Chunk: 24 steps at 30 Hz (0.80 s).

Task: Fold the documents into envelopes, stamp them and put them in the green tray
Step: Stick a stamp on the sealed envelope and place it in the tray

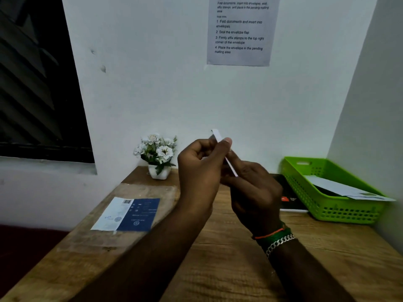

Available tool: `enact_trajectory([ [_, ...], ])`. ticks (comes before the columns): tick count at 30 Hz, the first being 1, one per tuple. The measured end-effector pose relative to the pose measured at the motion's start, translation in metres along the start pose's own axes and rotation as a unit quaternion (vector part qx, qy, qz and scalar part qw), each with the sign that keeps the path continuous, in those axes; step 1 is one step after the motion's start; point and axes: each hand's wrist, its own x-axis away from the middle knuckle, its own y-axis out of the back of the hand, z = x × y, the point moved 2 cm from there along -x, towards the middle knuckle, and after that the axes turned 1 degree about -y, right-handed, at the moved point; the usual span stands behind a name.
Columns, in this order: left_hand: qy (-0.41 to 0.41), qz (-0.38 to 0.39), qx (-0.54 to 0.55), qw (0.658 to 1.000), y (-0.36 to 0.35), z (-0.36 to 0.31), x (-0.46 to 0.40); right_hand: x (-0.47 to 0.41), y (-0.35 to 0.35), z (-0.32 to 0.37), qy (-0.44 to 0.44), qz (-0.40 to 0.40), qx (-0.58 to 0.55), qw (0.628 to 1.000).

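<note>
A dark louvred window fills the far left, set in a white wall. On the left part of the brown wooden table lies a flat clear plastic packet with a blue and white printed label, its long side running left to right. Behind it, against the wall, a small white pot of white artificial flowers stands upright.

At the middle, raised above the table, the left hand is curled, thumb and fingertips pinching the upper part of a thin white folded paper piece. The piece is seen edge-on; its long axis slants from upper left, where its free end points up towards the wall, down to lower right into the right hand. The right hand's fingers are curled round the lower end, gripping it. That wrist wears a silver chain bracelet and green and orange threads.

On the wall above hangs a printed white instruction sheet.

Right of the hands, a black booklet with a red mark lies on the table, touching the bright green perforated plastic tray. Inside the tray lie white envelopes, one end jutting over its right rim.
</note>
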Motion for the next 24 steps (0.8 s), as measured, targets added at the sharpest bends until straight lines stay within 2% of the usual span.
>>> enact_trajectory([
  [3,0.024,-0.020,-0.004,1.000,0.014,-0.004,-0.004,0.005,-0.005,0.003,-0.016,0.037,-0.086,0.995],
  [5,0.033,-0.024,-0.024,0.999,0.023,-0.011,-0.009,0.009,-0.005,0.000,-0.045,0.012,-0.156,0.987],
  [7,0.053,-0.018,-0.023,0.998,0.032,-0.019,-0.014,0.014,-0.006,-0.010,-0.128,-0.036,-0.238,0.962],
  [9,0.092,0.005,0.019,0.996,0.042,-0.025,-0.021,0.019,-0.011,-0.028,-0.286,-0.073,-0.282,0.913],
  [11,0.134,0.039,0.076,0.987,0.053,-0.028,-0.028,0.027,-0.020,-0.049,-0.471,-0.093,-0.279,0.832],
  [12,0.153,0.055,0.099,0.982,0.059,-0.028,-0.031,0.033,-0.023,-0.060,-0.561,-0.088,-0.280,0.774],
  [13,0.168,0.066,0.116,0.977,0.065,-0.026,-0.034,0.039,-0.026,-0.069,-0.644,-0.068,-0.303,0.699],
  [15,0.199,0.069,0.137,0.968,0.079,-0.017,-0.040,0.051,-0.027,-0.078,-0.749,-0.003,-0.371,0.549],
  [16,0.215,0.060,0.143,0.964,0.087,-0.010,-0.044,0.056,-0.027,-0.080,-0.765,0.021,-0.384,0.517],
  [17,0.233,0.044,0.141,0.961,0.096,-0.003,-0.049,0.060,-0.027,-0.082,-0.768,0.041,-0.374,0.518],
  [19,0.273,0.007,0.097,0.957,0.118,0.014,-0.059,0.065,-0.026,-0.087,-0.763,0.075,-0.300,0.568],
  [21,0.298,-0.021,-0.024,0.954,0.144,0.033,-0.068,0.067,-0.023,-0.091,-0.748,0.127,-0.214,0.615],
  [22,0.302,-0.031,-0.107,0.947,0.157,0.041,-0.071,0.069,-0.022,-0.093,-0.740,0.162,-0.188,0.625],
  [24,0.284,-0.047,-0.250,0.924,0.180,0.058,-0.075,0.072,-0.019,-0.094,-0.734,0.240,-0.166,0.614],
])
